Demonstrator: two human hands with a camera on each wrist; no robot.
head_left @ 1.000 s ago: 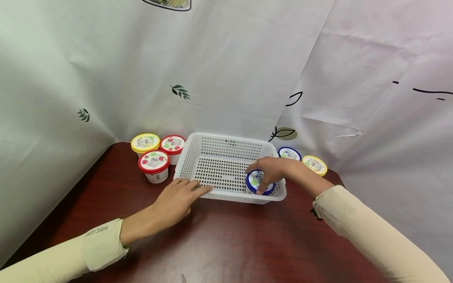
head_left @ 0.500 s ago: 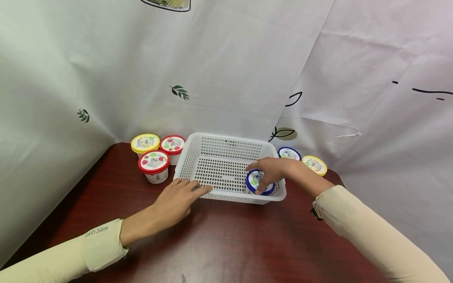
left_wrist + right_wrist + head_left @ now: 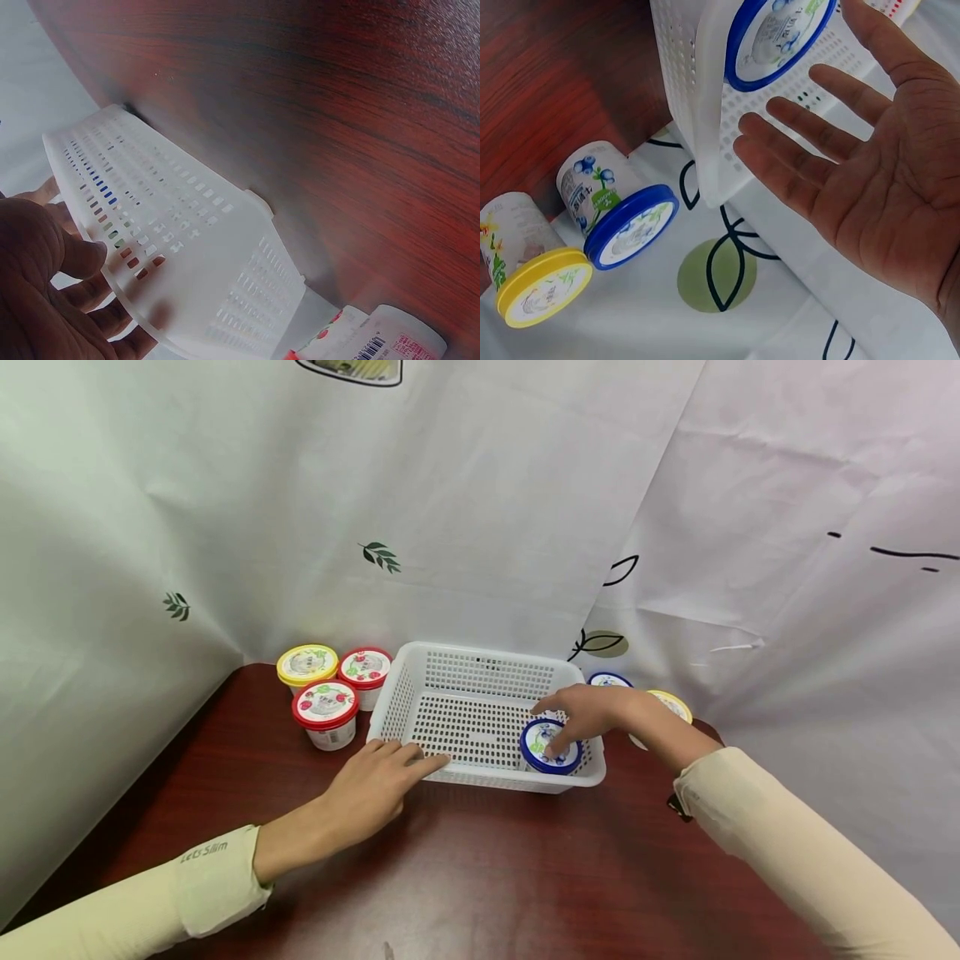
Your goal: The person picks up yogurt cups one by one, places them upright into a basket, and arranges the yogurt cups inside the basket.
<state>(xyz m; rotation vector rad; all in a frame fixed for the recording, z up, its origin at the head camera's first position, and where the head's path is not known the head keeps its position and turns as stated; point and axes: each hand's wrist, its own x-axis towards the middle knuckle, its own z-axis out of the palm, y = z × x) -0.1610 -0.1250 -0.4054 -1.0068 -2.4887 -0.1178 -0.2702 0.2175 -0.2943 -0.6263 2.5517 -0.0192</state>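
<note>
A white perforated plastic basket [image 3: 480, 768] stands on the table. My left hand [image 3: 378, 781] holds its near left rim; in the left wrist view the thumb [image 3: 82, 257] lies outside the wall and the fingers reach over the rim. A blue-lidded tub with blueberry pictures [image 3: 542, 745] sits upright in the basket's near right corner. My right hand [image 3: 588, 710] hovers over this tub with fingers spread. In the right wrist view the palm [image 3: 900, 172] faces the camera, apart from the blue lid [image 3: 780, 37].
Left of the basket stand two red-lidded tubs [image 3: 326, 703] [image 3: 365, 667] and a yellow-lidded tub [image 3: 307, 663]. To its right are another blue-lidded tub [image 3: 619, 202] and a yellow-lidded one [image 3: 532, 259]. A white patterned curtain [image 3: 480, 527] hangs behind the dark wooden table [image 3: 480, 877].
My right hand has let go of the blue-lidded tub and risen slightly to the right, its fingers spreading. The left hand and the basket have stayed in place.
</note>
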